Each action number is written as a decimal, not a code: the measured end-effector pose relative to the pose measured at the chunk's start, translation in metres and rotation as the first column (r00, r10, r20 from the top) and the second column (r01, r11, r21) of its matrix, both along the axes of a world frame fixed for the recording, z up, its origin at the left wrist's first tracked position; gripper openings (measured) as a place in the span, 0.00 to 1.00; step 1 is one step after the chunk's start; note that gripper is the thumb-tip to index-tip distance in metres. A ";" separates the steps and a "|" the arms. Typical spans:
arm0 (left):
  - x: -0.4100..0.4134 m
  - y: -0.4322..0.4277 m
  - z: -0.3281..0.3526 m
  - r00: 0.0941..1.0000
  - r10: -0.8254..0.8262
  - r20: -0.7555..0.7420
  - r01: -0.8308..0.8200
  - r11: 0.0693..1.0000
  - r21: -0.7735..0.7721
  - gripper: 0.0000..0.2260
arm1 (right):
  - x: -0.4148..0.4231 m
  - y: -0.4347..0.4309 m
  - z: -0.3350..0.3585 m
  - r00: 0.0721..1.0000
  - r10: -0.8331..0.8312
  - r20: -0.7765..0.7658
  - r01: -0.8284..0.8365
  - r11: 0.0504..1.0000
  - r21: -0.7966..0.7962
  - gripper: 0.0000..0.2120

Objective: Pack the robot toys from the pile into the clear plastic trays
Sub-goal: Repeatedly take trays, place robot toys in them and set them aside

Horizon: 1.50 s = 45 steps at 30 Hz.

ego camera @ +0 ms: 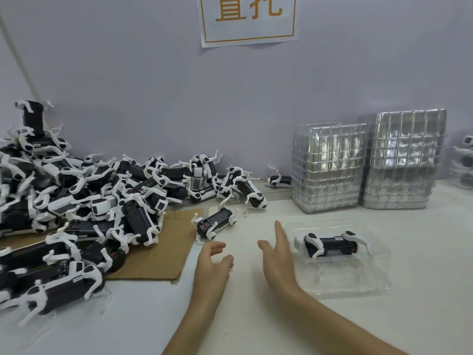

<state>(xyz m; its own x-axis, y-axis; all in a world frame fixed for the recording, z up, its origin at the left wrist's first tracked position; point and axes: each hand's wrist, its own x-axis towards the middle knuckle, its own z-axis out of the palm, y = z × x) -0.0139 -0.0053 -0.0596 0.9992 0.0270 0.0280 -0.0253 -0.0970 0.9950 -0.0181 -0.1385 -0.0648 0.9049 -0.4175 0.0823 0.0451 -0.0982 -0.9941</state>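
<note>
A big pile of black-and-white robot dog toys (84, 201) covers the left of the white table. One loose toy (216, 224) lies on its back just right of the pile. A clear plastic tray (340, 275) sits at the right, with one robot toy (332, 243) lying in its far half. My left hand (213, 262) hovers empty just below the loose toy, fingers loosely spread. My right hand (277, 257) is flat and empty, beside the tray's left edge.
A brown cardboard sheet (163, 252) lies under the pile's right side. Two stacks of empty clear trays (330, 167) (401, 160) stand at the back right against the wall. More packed toys (463, 162) show at the far right edge.
</note>
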 end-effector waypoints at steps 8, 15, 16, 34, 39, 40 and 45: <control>0.000 -0.005 -0.005 0.999 -0.015 0.033 0.012 0.995 0.104 0.12 | -0.032 -0.180 0.002 0.984 -0.171 -0.053 0.169 0.985 -0.038 0.21; -0.004 -0.007 -0.010 0.966 -0.186 0.177 0.083 0.880 0.467 0.09 | -0.053 -0.268 -0.006 0.896 -0.443 -0.037 0.426 0.879 -0.216 0.19; -0.006 -0.007 -0.012 0.946 -0.254 0.203 0.102 0.825 0.556 0.08 | -0.052 -0.259 -0.006 0.915 -0.403 -0.027 0.379 0.881 -0.282 0.17; -0.010 -0.010 -0.021 0.856 -0.476 0.201 0.077 0.502 0.861 0.13 | 0.086 -0.201 0.160 0.953 -0.080 0.291 0.300 0.347 -0.888 0.27; -0.008 -0.011 -0.024 0.856 -0.474 0.205 0.073 0.504 0.861 0.13 | 0.125 -0.213 0.172 0.976 -0.204 0.077 0.125 0.235 -0.964 0.45; -0.008 -0.010 -0.024 0.856 -0.475 0.205 0.075 0.506 0.859 0.13 | 0.131 -0.214 0.171 0.973 -0.222 0.059 0.116 0.256 -0.960 0.45; -0.007 -0.010 -0.027 0.853 -0.475 0.217 0.067 0.511 0.857 0.13 | 0.147 -0.216 0.170 0.966 -0.243 0.090 0.171 0.334 -0.927 0.34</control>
<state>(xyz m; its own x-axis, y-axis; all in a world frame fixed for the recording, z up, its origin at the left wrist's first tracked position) -0.0208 -0.0156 -0.0863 0.8392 -0.4814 0.2531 -0.5438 -0.7502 0.3762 0.1285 -0.3545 0.1057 0.8187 -0.2848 0.4986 -0.1674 -0.9490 -0.2672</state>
